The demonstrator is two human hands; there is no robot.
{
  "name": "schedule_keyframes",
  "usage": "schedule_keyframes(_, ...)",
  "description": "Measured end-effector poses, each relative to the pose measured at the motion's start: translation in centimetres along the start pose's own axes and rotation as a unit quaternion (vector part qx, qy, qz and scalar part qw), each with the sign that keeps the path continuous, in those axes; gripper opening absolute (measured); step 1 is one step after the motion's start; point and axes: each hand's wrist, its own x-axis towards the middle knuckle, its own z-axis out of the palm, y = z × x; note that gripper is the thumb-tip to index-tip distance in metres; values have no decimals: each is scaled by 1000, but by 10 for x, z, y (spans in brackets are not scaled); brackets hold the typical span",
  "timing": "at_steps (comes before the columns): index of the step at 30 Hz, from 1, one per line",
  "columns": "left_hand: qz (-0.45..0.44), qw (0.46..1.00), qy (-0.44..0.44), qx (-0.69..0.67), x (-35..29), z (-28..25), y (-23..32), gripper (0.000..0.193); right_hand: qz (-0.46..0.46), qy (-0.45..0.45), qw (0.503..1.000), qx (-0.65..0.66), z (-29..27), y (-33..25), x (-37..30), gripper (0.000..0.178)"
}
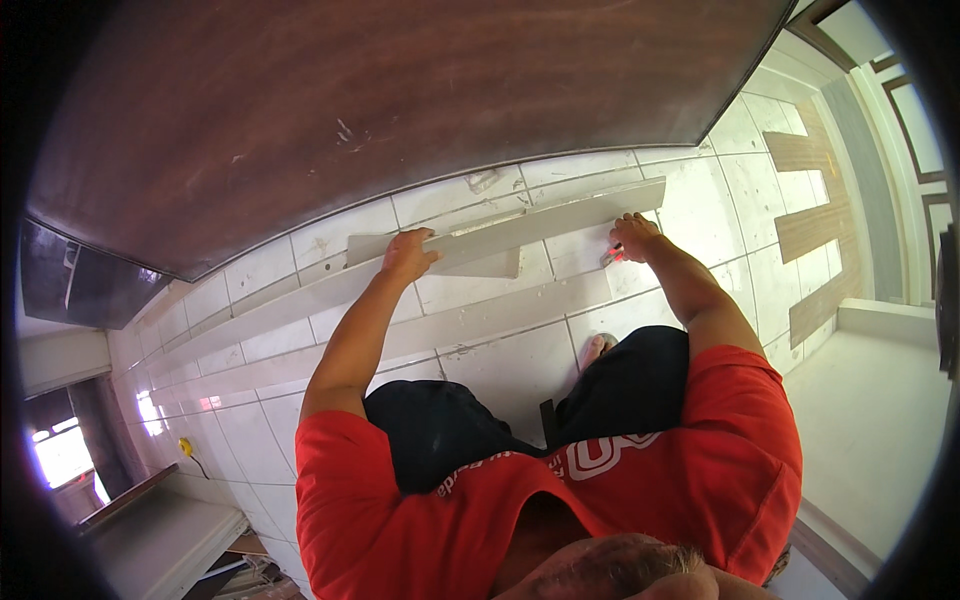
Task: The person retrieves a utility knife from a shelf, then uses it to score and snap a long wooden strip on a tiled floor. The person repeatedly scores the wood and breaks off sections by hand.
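A long, narrow white board (560,215) stretches across the tiled floor in front of me, from the right back toward the far left. My left hand (408,254) grips it partway along, thumb and fingers on either side of its edge. At the board's right end, my right hand (634,237) is closed around a small red and dark tool (613,254); its exact kind is hard to make out. Its upper fingers lie close to the board. Nearer to my knees lies a second long white strip (540,302). A flat pale piece (495,264) shows beneath the first board.
A large dark brown panel (400,90) spans the far side. Wood-look planks (815,232) with staggered ends lie at the right. A small yellow object (186,447), possibly a tape measure, sits on the tiles at left. A white cabinet-like piece (165,530) stands lower left.
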Motion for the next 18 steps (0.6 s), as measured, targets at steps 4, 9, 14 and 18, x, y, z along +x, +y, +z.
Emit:
schedule_keyframes(4,48,997,-5,52,-1,5,-10,44,65,-1,993,102,1,-3,0,37)
schedule_keyframes(9,135,987,30,76,-12,7,-8,31,50,20,946,321,11,17,-2,39)
schedule_keyframes(14,216,970,97,52,-17,13,-16,27,58,-95,889,444,-16,11,9,38)
schedule_keyframes(18,176,977,66,103,-21,14,-9,34,19,-177,853,491,-59,-10,10,32)
